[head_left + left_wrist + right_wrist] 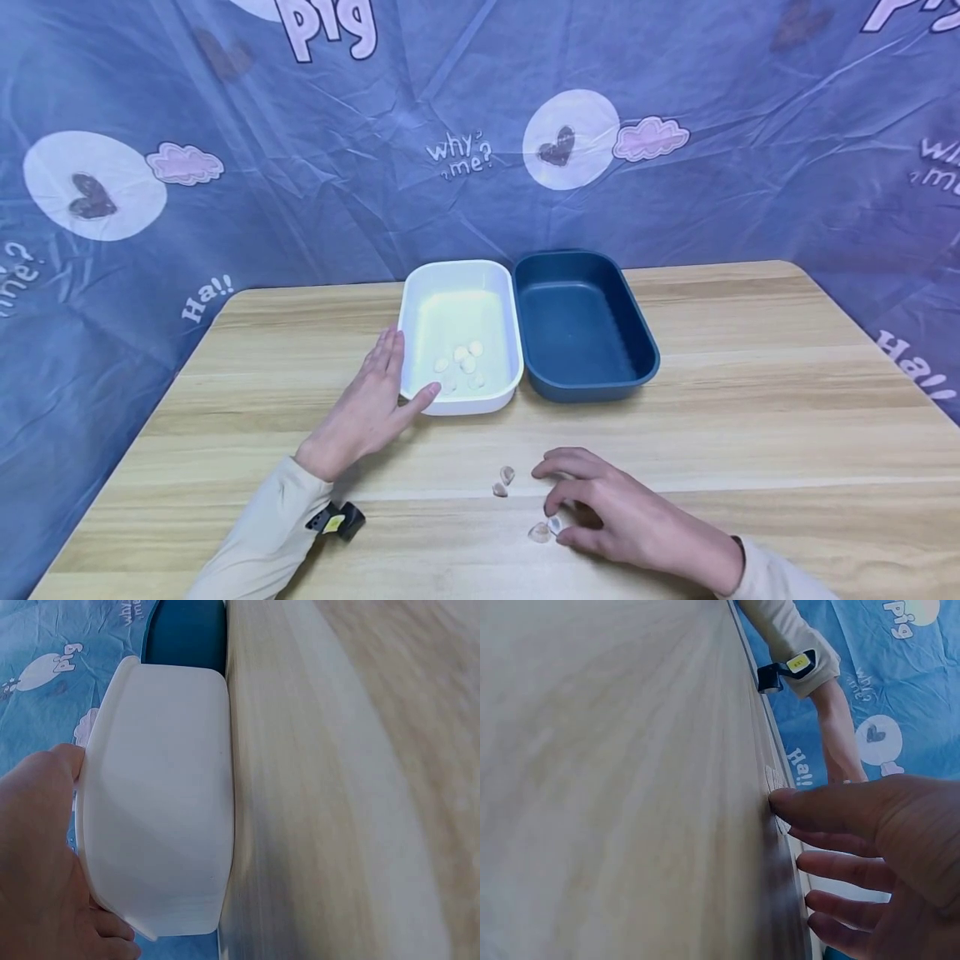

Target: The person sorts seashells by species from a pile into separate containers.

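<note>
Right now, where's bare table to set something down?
Bare: table right of the blue bin, out to the right edge; table left of the left hand.
Crowded: front centre, loose shells at the right hand. No visible gap between the blue bin and white bin.

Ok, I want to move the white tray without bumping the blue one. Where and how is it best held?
I'd grip the left long rim of the white tray, coming from the left, where the left hand touches it, and hook under the lip. The lip juts outward, and the right side sits close beside the blue tray. Keep it level: shells lie inside.
</note>
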A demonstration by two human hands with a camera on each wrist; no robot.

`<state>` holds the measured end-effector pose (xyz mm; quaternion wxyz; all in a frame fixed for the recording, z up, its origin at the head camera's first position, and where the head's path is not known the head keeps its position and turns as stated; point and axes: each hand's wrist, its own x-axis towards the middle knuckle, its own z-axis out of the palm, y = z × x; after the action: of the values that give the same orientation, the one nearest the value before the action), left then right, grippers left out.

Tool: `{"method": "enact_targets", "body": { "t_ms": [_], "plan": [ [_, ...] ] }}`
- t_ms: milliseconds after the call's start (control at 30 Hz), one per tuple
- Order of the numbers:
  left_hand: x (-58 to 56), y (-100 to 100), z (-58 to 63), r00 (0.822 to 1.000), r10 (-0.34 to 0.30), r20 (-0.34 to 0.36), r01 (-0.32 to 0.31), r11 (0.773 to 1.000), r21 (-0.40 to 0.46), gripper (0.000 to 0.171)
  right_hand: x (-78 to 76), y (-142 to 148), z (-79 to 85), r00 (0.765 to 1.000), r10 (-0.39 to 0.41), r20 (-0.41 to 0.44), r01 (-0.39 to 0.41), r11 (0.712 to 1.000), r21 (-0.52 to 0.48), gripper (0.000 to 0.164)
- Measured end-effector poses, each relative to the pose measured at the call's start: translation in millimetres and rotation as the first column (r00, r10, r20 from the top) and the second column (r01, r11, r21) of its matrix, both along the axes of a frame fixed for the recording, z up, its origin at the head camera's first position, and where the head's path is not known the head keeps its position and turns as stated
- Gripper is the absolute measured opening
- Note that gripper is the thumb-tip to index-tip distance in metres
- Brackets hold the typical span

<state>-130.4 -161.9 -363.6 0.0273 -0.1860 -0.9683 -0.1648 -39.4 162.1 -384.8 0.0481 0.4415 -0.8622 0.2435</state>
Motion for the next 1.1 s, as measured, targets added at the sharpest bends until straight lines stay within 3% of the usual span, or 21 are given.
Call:
{"method": "enact_targets", "body": {
  "t_ms": [300,667,1100],
  "plan": [
    [0.5,0.2,-0.2,1.000,0.002,0.003,-0.002,1.000,-0.001,0.096,-0.2,-1.2,-1.7,1.000,0.026,-0.018,-0.027,0.999,-0.028,0.026],
    [0.8,0.6,3.1,1.000,0.001,0.011,-0.001,1.000,0.008,0.096,-4.0,3.0,1.6,0.998,-0.004,0.055,0.004,1.000,-0.005,0.022],
    [0.5,1.1,1.5,1.000,-0.003,-0.001,0.003,1.000,0.013,0.096,-3.9,2.2,1.2,0.999,0.020,0.037,-0.019,1.000,-0.015,0.024]
  ]
}}
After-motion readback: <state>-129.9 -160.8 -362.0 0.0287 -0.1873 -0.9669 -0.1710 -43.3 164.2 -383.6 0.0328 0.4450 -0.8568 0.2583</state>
